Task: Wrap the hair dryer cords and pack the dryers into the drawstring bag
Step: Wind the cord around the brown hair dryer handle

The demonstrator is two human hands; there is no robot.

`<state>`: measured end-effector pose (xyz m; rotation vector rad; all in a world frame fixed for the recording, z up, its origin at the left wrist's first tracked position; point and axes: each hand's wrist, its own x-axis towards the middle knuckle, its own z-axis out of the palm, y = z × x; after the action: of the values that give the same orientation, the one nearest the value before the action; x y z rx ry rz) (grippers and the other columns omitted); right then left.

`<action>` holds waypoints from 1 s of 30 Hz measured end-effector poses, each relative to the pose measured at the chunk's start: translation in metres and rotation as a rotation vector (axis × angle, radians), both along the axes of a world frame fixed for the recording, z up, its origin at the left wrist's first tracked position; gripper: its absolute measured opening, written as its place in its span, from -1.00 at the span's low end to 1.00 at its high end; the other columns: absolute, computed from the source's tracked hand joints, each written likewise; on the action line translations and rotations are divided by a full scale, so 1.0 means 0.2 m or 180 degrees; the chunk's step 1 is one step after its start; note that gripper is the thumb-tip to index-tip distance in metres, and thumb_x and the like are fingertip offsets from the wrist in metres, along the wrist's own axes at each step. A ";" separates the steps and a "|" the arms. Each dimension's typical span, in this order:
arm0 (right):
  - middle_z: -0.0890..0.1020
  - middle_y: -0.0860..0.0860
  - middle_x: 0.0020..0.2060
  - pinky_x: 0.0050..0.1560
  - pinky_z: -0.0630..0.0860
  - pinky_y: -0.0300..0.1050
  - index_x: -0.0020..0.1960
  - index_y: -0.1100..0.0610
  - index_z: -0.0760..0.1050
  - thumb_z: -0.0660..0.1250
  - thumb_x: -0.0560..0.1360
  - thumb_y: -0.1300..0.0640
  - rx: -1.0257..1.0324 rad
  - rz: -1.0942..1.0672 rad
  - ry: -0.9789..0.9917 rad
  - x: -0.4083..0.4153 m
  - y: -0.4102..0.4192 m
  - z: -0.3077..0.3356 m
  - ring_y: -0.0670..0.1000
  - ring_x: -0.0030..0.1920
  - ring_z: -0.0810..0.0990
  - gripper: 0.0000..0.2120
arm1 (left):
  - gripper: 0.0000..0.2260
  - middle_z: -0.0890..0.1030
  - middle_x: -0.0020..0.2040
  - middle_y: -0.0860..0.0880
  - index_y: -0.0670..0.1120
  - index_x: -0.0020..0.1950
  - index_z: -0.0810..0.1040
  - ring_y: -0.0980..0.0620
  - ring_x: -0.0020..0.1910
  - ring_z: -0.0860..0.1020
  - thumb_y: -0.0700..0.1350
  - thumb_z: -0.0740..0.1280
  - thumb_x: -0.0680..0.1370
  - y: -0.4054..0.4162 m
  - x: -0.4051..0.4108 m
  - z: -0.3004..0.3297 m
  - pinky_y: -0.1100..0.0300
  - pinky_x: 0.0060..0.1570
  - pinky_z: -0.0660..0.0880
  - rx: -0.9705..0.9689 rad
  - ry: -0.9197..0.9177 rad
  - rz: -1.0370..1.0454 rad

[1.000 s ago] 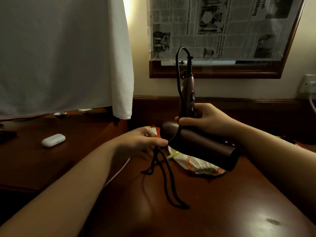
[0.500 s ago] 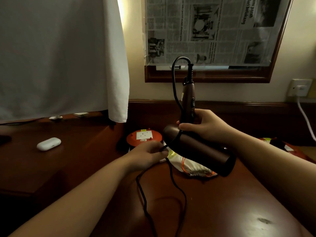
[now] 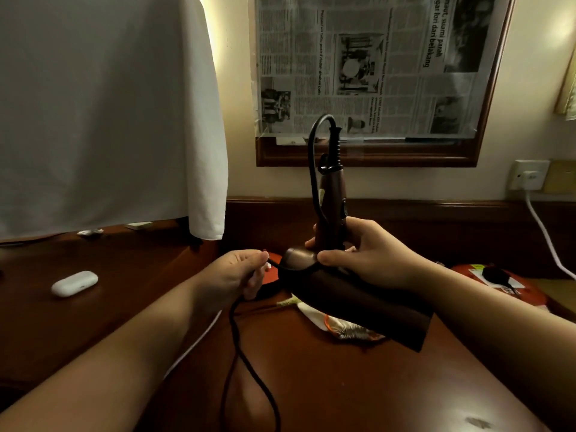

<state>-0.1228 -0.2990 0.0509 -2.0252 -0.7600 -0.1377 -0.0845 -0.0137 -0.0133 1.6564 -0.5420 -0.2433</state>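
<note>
Brown hair dryer (image 3: 352,294) gripped by right hand (image 3: 367,257), left hand (image 3: 237,272) pinching its cord (image 3: 249,366); newspaper (image 3: 367,67) reads "belakang".

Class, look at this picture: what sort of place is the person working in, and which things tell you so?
Probably a bedroom or hotel room: a dark wooden dresser top, a framed mirror covered with newspaper, and a wall socket beside it.
</note>
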 end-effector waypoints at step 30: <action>0.62 0.02 0.00 -0.06 0.59 0.02 0.20 0.08 0.49 0.45 0.51 -0.10 -0.2916 -0.0174 -0.0697 0.17 0.13 -0.09 0.10 -0.04 0.61 -0.62 | -0.75 0.60 -0.44 0.01 -0.15 -0.27 0.53 0.14 -0.57 0.55 -0.22 0.33 0.61 -0.57 -0.08 0.59 0.26 -0.50 0.50 0.4235 -0.0859 0.0560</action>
<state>-0.0887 -0.2729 0.0331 -2.9321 -1.0198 -0.0395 -0.1003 -0.1269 0.1045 3.0458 -0.4290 -0.2662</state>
